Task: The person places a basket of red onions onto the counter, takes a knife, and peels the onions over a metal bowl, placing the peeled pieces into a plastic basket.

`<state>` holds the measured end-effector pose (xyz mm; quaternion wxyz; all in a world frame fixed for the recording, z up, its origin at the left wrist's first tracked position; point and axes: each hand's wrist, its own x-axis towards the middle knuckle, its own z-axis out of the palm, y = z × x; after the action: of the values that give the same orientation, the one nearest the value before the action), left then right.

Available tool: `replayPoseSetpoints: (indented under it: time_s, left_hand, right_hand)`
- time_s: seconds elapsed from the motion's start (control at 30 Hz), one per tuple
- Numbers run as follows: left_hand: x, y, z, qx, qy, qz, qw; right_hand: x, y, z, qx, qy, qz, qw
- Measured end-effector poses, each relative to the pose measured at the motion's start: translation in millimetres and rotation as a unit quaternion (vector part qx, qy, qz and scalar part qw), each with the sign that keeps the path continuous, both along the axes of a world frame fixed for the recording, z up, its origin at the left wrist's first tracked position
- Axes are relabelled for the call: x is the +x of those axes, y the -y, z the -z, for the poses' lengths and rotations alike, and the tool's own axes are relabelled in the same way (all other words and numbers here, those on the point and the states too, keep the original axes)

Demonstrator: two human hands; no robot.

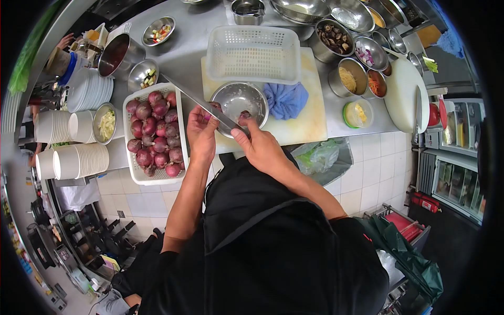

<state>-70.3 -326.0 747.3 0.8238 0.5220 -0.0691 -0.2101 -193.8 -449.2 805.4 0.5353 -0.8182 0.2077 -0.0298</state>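
Above a steel bowl (239, 97), my right hand (257, 144) is closed on a large knife (197, 100), whose blade points to the upper left. A piece of red onion (244, 116) shows at its fingers. My left hand (201, 131) is closed round another red onion (216, 106), close to the blade. The bowl sits on a pale cutting board (310, 123), beside a crumpled blue cloth (285, 100). To the left, a white basket (129, 152) holds several red onions (149, 126).
An empty white perforated basket (252, 55) lies behind the bowl. Stacked bowls (81, 160) and plates (86, 94) stand at the left. Steel pots of mushrooms (334, 39) and noodles (349, 79) stand at the right. A plastic bag (317, 157) hangs below the table edge.
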Motion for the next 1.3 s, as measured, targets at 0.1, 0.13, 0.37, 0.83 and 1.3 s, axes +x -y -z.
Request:
replayPoseSetpoints:
  time_s: [0.1, 0.13, 0.37, 0.83, 1.3]
  left_hand:
    - [-1.7, 0.9, -2.0, -0.001, 0.002, 0.001, 1.000]
    - [-2.3, 0.7, 0.0, 0.016, 0.010, 0.002, 1.000]
    - [-9.7, 0.4, -1.1, 0.035, 0.003, 0.019, 0.999]
    - [-34.4, 7.2, 6.2, 0.048, -0.034, 0.071, 0.996]
    - [-11.5, -4.2, -0.8, -0.024, -0.081, 0.131, 0.988]
  right_hand:
    - [2.6, -1.4, -2.6, 0.001, -0.023, -0.013, 1.000]
    - [3.6, -1.7, -2.2, 0.001, -0.024, -0.013, 1.000]
    - [14.6, -0.8, 5.0, 0.001, -0.006, -0.013, 1.000]
    - [41.3, 7.7, 35.4, 0.011, -0.005, 0.024, 1.000]
    - [37.8, 25.6, 14.5, 0.343, -0.060, 0.031, 0.937]
